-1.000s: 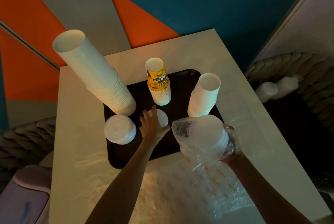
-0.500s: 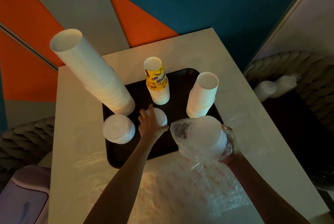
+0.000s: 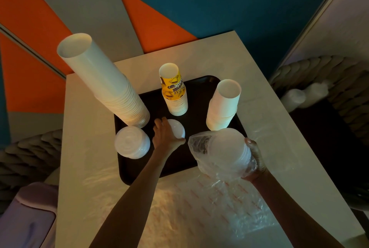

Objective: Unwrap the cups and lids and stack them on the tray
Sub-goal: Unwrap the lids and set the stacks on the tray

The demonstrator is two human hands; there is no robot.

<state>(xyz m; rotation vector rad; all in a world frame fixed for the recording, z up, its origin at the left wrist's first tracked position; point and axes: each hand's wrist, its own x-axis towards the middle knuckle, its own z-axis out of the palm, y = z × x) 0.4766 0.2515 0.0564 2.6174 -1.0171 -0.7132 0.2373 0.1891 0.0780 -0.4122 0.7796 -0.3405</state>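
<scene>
A dark tray (image 3: pixel 201 85) on the white table holds a tall stack of white cups (image 3: pixel 103 81), a short stack topped by a yellow printed cup (image 3: pixel 173 91) and another white cup stack (image 3: pixel 223 105). A pile of white lids (image 3: pixel 131 141) sits at the tray's left edge. My left hand (image 3: pixel 165 137) grips a small stack of lids (image 3: pixel 176 129) standing on the tray. My right hand (image 3: pixel 256 157) holds a stack of larger lids (image 3: pixel 227 151) half out of its clear plastic wrap (image 3: pixel 197 143), just above the tray's near right corner.
Crumpled clear wrapping (image 3: pixel 209 203) with red print lies on the table (image 3: pixel 83 167) in front of the tray. More wrapped white items (image 3: pixel 305 93) lie on a woven chair at the right. A lilac seat (image 3: pixel 26 217) stands at the lower left.
My left hand has reached slightly further onto the small lid stack. My right hand with the wrapped lids has stayed almost in place.
</scene>
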